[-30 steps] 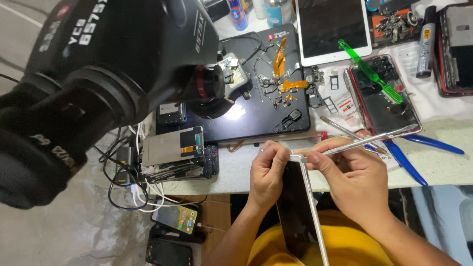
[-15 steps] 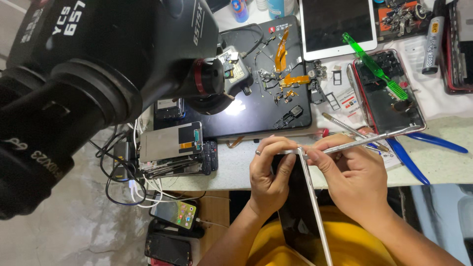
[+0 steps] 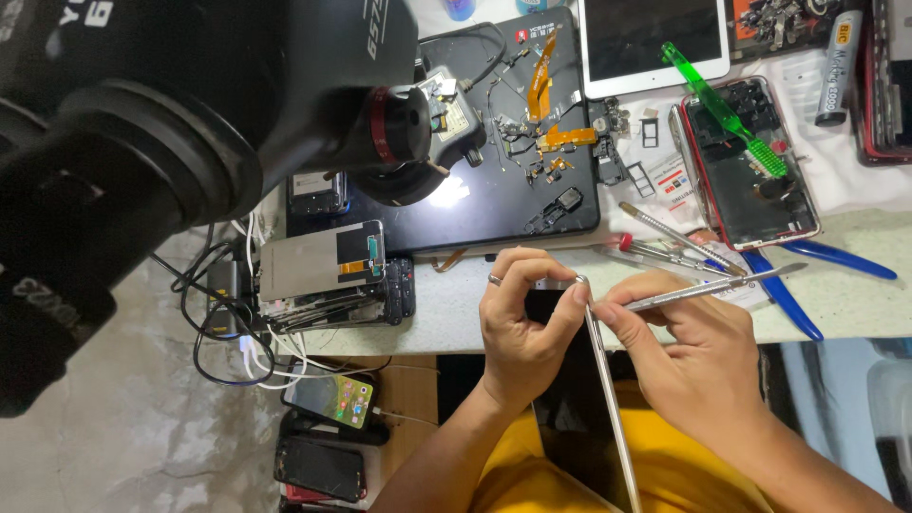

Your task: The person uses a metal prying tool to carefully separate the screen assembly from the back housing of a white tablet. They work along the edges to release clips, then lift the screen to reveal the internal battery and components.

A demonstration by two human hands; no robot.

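My left hand (image 3: 521, 328), a ring on one finger, grips the top corner of a thin tablet (image 3: 587, 408) that stands on edge over my lap. Its dark face turns left and its silver rim faces me. My right hand (image 3: 686, 351) holds a slim metal pry tool (image 3: 708, 288) like a pen. The tool's tip touches the tablet's top edge beside my left fingertips.
A big black microscope head (image 3: 171, 142) fills the upper left. On the bench lie a dark work mat (image 3: 503, 180) with orange flex cables and small parts, a white tablet (image 3: 655, 43), an opened phone (image 3: 750, 166) under a green brush, tweezers, blue-handled pliers (image 3: 807, 285). Phones (image 3: 328, 399) sit below.
The tablet has turned from showing its dark face to nearly edge-on. Both hands have shifted slightly right along the bench edge and stay at its top corner.
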